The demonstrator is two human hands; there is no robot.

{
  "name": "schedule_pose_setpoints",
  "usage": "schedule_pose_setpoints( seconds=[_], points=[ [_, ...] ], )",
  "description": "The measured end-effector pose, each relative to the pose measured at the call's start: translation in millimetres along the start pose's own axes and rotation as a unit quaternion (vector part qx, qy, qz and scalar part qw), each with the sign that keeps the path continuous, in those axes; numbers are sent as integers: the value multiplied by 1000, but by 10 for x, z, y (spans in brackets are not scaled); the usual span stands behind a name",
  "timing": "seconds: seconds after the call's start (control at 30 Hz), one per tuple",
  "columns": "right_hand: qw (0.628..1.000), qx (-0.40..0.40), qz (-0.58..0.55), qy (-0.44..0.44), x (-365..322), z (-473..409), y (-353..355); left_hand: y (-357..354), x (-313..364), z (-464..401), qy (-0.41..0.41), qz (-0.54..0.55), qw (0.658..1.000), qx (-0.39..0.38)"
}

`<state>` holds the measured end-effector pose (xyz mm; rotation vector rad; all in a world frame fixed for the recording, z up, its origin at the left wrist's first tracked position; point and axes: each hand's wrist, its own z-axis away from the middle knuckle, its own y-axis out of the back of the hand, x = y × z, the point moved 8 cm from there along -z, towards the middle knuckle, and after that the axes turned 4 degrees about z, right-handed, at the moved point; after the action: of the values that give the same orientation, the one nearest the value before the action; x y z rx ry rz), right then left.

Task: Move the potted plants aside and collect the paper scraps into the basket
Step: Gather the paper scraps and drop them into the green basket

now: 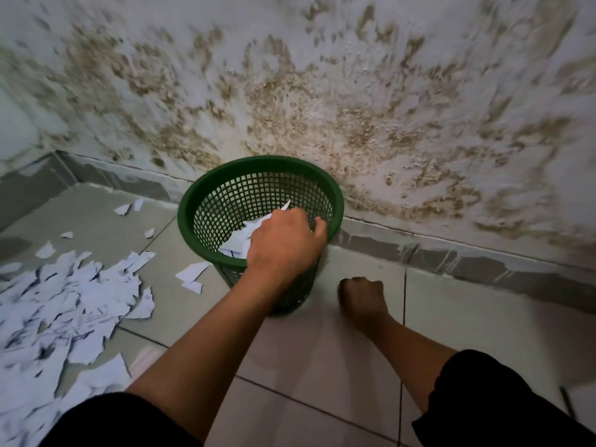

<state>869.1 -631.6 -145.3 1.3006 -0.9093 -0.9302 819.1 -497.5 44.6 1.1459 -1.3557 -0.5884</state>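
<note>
Your left hand [287,240], at centre frame, hangs over the rim of the green basket [193,217] with fingers curled around a clutch of paper scraps [248,233], held above the mouth so that they should fall inside. Your right hand [362,296], lower right of centre, rests on the floor tiles [322,350] as a closed fist holding nothing visible, apparently bracing your lean. The basket stands against the stained wall [322,91]. Most scraps lie heaped at lower left [64,301], uncollected. No potted plants are in view.
</note>
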Motion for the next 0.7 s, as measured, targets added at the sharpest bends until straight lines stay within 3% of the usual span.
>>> schedule_pose_setpoints(
  seconds=[0.1, 0.17, 0.27, 0.33, 0.37, 0.43, 0.5, 0.6, 0.63, 0.7],
  points=[
    [970, 84, -207, -92, 172, -61, 253, 3, 3, 1, 3, 7, 1000, -2],
    [903, 154, -354, -189, 284, -64, 532, -2, -17, 3, 6, 25, 1000, -3],
    [788, 273, -474, -283, 341, -14, 1116, 87, -41, 11, 2, 115, 993, 29],
    [714, 366, -525, -284, 341, 40, 1526, 232, -74, 15, 0, 192, 979, 66],
    [697, 397, -536, -262, 301, 61, 1707, 330, -107, 20, -3, 217, 973, 84],
    [714, 424, -524, -190, 136, 68, 2030, 534, -198, 28, -14, 221, 968, 122],
    [793, 366, -477, -103, -147, -38, 2217, 687, -345, 29, -12, 196, 970, 144],
    [951, 136, -273, 47, -811, -262, 2156, 868, -615, 91, -8, 137, 979, 150],
    [976, 39, -187, 103, -1061, -304, 2026, 916, -701, 133, -14, 117, 982, 146],
    [967, -149, -45, 203, -1487, -260, 1699, 978, -871, 244, -24, 72, 989, 126]
  ],
)
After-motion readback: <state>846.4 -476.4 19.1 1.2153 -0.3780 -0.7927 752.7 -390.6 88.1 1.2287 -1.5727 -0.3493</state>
